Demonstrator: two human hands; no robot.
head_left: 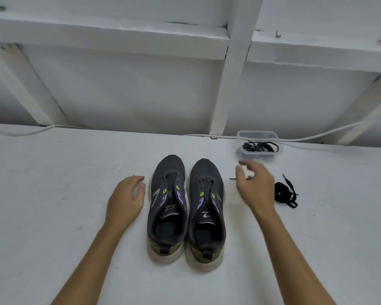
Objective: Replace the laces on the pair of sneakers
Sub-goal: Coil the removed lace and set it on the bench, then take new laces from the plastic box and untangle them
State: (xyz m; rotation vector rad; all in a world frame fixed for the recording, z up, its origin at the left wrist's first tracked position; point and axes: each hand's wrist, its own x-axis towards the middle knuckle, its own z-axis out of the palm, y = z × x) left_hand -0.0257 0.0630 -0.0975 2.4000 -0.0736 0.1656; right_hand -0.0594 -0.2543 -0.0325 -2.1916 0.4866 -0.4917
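Two dark grey mesh sneakers (186, 208) stand laceless between loosely curled, empty hands: left hand (128, 198), right hand (254, 186).
Beyond lie a clear plastic tub (259, 135) of black laces (260, 147) and a loose black lace bundle (285, 193).

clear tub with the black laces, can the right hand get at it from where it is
Probably yes: the right hand hovers just short of the clear tub, which is open-topped, with only bare table between them.

The white table (53, 168) carries two dark laceless sneakers (186, 208) side by side, toes away, a loose black lace bundle (285, 193) to their right, a clear plastic tub (259, 145) of black laces behind it, and a white cable (20, 132) along the far edge.
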